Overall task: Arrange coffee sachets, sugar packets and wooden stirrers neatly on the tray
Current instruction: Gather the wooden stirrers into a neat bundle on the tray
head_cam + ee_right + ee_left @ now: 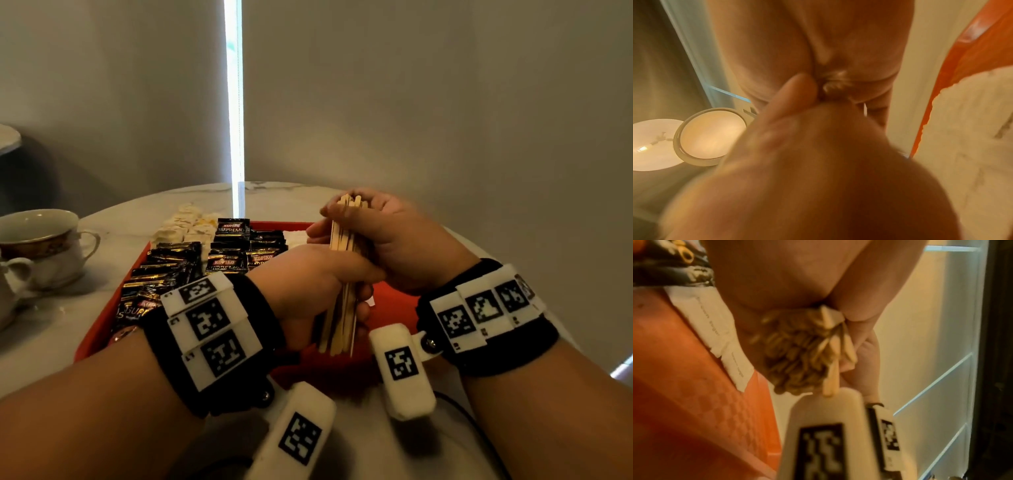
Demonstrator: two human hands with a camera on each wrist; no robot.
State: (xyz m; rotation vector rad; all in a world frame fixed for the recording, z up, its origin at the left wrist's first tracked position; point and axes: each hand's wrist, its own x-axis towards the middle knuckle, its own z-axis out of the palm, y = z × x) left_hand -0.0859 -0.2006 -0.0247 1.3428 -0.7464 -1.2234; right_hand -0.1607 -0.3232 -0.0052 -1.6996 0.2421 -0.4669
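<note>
A thick bundle of wooden stirrers (342,274) stands nearly upright above the red tray (102,329). My left hand (318,287) grips the bundle's lower half, and my right hand (376,233) wraps its upper half from the right. The left wrist view looks at the stirrers' bottom ends (797,353), uneven in length. Black coffee sachets (171,270) lie in overlapping rows on the tray's left and middle. White sugar packets (715,331) lie on the tray by my left hand. In the right wrist view my fingers (789,100) fill the picture.
A gold-rimmed teacup (41,240) and a white pot (10,284) stand on the marble table (51,342) left of the tray. More pale packets (185,222) lie behind the tray. Curtains hang close behind the table. A cable (479,431) runs along the near right.
</note>
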